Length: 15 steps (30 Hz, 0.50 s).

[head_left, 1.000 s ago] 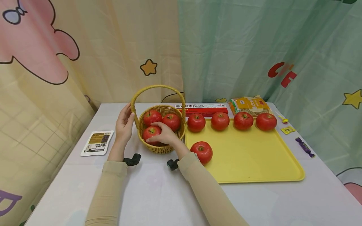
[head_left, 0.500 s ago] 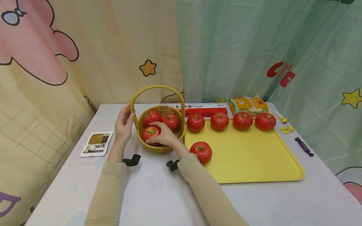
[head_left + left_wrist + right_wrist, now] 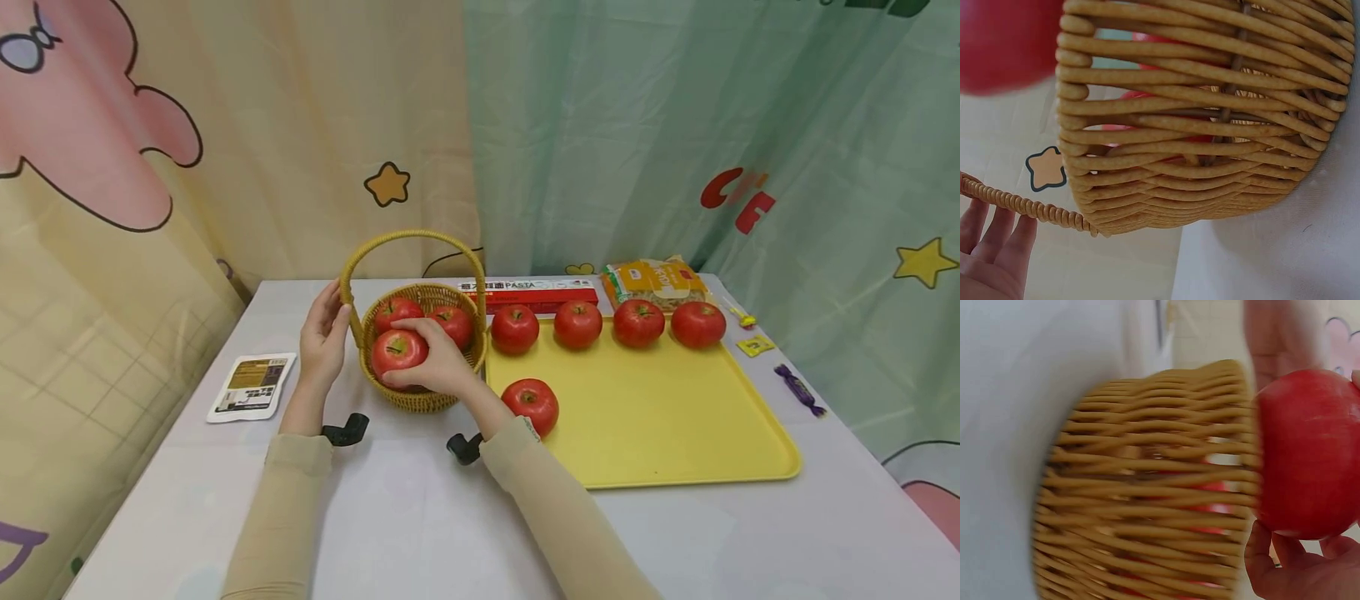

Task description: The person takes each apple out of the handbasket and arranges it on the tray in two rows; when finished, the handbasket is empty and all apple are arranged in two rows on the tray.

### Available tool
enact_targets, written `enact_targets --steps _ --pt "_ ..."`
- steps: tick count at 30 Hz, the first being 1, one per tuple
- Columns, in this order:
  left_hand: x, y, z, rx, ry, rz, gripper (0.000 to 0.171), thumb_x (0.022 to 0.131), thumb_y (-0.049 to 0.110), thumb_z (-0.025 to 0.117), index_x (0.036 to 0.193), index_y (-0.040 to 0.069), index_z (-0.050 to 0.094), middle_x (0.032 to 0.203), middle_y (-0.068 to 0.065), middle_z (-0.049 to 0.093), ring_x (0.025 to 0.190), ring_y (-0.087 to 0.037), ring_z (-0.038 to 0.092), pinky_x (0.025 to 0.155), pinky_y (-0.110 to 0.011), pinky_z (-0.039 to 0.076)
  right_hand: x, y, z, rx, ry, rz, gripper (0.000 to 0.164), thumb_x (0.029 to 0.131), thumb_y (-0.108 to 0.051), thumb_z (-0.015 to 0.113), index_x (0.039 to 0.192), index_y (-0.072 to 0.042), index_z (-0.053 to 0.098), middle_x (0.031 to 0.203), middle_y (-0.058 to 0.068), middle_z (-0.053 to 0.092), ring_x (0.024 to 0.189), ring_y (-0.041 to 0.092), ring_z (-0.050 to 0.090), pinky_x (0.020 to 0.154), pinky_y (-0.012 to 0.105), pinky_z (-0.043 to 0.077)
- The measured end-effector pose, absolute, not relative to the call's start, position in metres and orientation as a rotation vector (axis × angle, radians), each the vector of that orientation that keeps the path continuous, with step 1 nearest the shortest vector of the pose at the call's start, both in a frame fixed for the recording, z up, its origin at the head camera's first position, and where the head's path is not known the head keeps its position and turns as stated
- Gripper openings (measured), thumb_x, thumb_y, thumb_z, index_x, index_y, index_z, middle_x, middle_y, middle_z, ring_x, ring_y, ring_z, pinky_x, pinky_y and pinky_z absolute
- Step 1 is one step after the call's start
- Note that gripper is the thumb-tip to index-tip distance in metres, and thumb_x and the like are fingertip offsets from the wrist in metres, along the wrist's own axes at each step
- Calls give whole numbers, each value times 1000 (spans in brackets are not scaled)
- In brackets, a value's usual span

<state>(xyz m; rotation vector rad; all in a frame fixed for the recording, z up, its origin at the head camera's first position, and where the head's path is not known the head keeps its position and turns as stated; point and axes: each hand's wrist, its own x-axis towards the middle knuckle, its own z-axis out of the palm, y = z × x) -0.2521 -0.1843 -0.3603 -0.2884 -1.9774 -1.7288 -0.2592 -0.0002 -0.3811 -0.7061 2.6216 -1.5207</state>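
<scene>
My right hand [image 3: 444,367] grips a red apple [image 3: 396,353] between thumb and fingers at the front of the wicker basket [image 3: 422,402]. In the right wrist view this apple [image 3: 1313,456] stands at and above the basket's rim. Two more red apples, one at the back left [image 3: 397,312] and one at the back right [image 3: 454,323], lie inside the basket. My left hand [image 3: 322,342] rests against the left side of the upright basket handle [image 3: 412,234]. Its extended fingers [image 3: 1013,240] touch the handle in the left wrist view.
Right of the basket lies a yellow tray [image 3: 660,408] with a row of red apples along its back edge and one apple [image 3: 531,406] at front left. Behind are a pasta box [image 3: 540,295] and noodle bag [image 3: 654,282]. A white packet [image 3: 252,387] lies left; candies [image 3: 799,389] right.
My right hand has raised the front apple from inside the basket to about rim height. My left hand has stayed at the handle. The head view has shifted slightly.
</scene>
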Motion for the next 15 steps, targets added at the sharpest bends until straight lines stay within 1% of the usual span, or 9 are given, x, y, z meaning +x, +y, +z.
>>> enact_targets --steps 4,8,10,12,15 --pt "-252 -185 -360 -295 -1966 -1732 42 96 -1 46 138 -2 41 133 -22 49 120 -21 49 103 -28 39 -247 17 -355 -825 2574 -1612 68 70 -34 81 130 -29 49 128 -6 46 112 14 46 86 34 50" --pt "-252 -184 -360 -303 -1966 -1736 42 97 -1 46 138 -3 41 134 -22 48 120 -20 49 103 -28 39 -235 45 -332 -949 2538 -1678 68 70 -28 82 130 -24 51 129 -8 45 112 13 46 84 33 51" --pt "-252 -184 -360 -301 -1971 -1737 42 97 0 46 138 -2 41 135 -21 48 121 -21 49 103 -29 39 -232 64 -325 -986 2539 -1702 68 70 -26 83 130 -23 51 130 -8 45 113 13 47 85 34 51" --pt "-251 -184 -360 -298 -1976 -1734 42 97 0 46 138 -2 41 135 -21 48 121 -22 48 103 -30 38 -229 85 -320 -983 2563 -1698 69 70 -26 83 130 -24 51 129 -8 46 112 13 47 84 35 51" --pt "-251 -185 -360 -291 -1983 -1724 42 97 0 46 139 -1 40 135 -21 47 123 -25 47 104 -31 38 -227 118 -316 -958 2586 -1671 70 70 -25 83 131 -23 50 131 -6 47 114 16 47 86 38 51"
